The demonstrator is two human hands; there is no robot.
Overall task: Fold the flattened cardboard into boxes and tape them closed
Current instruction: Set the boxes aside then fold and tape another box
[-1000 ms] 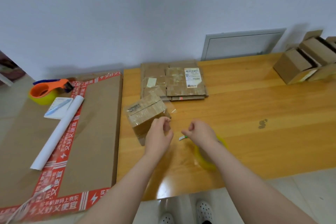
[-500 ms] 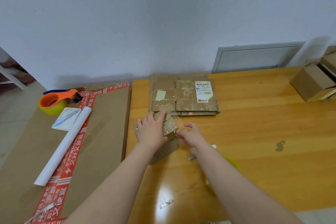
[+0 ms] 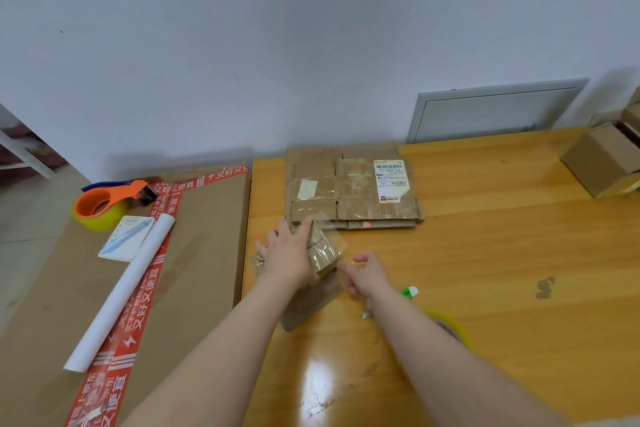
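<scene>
- Cardboard box (image 3: 320, 253) sits near the table's (image 3: 485, 253) left edge, just before the flat stack (image 3: 353, 191).
- Your left hand (image 3: 287, 253) lies flat on it, fingers straight.
- Your right hand (image 3: 367, 276), fingers curled, is just beside it; whether it pinches the clear tape (image 3: 334, 236), I cannot tell.
- The tape roll (image 3: 453, 326) lies under your right forearm.

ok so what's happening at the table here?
A person is taping a small box on the table. The left hand presses flat on its top; the right hand is at its right edge, where clear tape sticks out, grip unclear. The tape roll lies under the right forearm; flattened cardboard waits behind.
</scene>
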